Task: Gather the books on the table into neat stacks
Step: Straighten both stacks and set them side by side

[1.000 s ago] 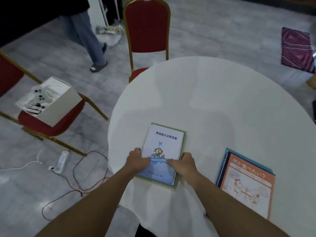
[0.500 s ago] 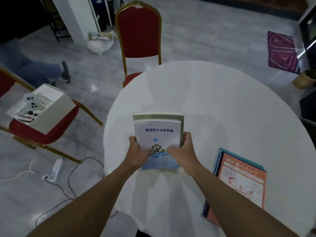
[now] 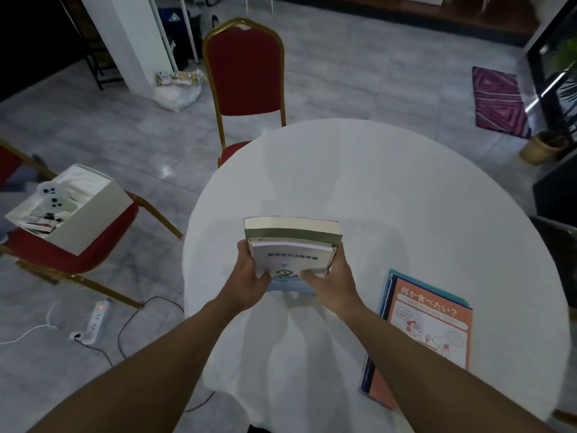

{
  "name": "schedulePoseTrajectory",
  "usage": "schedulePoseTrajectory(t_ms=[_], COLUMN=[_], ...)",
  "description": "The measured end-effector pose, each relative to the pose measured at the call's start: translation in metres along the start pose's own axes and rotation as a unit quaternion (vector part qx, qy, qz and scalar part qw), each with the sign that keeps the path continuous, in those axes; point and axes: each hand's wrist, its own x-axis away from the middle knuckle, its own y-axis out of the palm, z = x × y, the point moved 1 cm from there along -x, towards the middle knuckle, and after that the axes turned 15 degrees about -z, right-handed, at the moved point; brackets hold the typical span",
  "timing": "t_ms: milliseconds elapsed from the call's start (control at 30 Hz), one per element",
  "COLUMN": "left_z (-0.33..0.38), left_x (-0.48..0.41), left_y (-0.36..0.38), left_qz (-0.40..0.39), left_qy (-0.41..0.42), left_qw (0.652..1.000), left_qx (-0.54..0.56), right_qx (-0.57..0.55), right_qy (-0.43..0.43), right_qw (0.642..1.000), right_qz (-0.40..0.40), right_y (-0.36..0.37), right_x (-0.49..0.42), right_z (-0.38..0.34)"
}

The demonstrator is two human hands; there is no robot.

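Observation:
I hold a small stack of books [image 3: 292, 248] tilted up above the round white table [image 3: 390, 189]. A white-and-blue booklet with Chinese lettering lies on top, and a thicker green-covered book sits under it. My left hand [image 3: 249, 275] grips the stack's left side and my right hand [image 3: 334, 281] grips its right side. A second stack [image 3: 427, 326] lies flat on the table to the right, topped by an orange book with Japanese lettering over blue-edged books.
A red chair with a gold frame [image 3: 246, 76] stands at the table's far side. Another red chair at left carries an open white box [image 3: 71, 210]. A power strip [image 3: 93, 321] and cables lie on the floor. A patterned rug [image 3: 498, 101] lies far right.
The two books lay flat on the table a second ago. Both hands have lifted them and tipped them upright. The person walking at the far left has left the view.

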Motion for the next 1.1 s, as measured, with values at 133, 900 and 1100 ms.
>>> schedulePoseTrajectory(t_ms=[133, 900, 1100], left_z=[-0.003, -0.005, -0.006], left_x=[-0.001, -0.011, -0.015], left_y=[0.001, -0.005, 0.009], left_qz=[-0.017, -0.022, -0.039], left_qy=[-0.017, -0.11, -0.256], left_qw=[1.0, 0.994, 0.966], left_qx=[0.011, -0.008, -0.008], right_qx=[0.026, 0.009, -0.021], right_qy=[0.005, 0.07, 0.176], right_qw=[1.0, 0.998, 0.984], right_qz=[0.001, 0.004, -0.007], right_y=[-0.002, -0.023, -0.017], right_x=[0.001, -0.005, 0.0], right_z=[0.005, 0.003, 0.019])
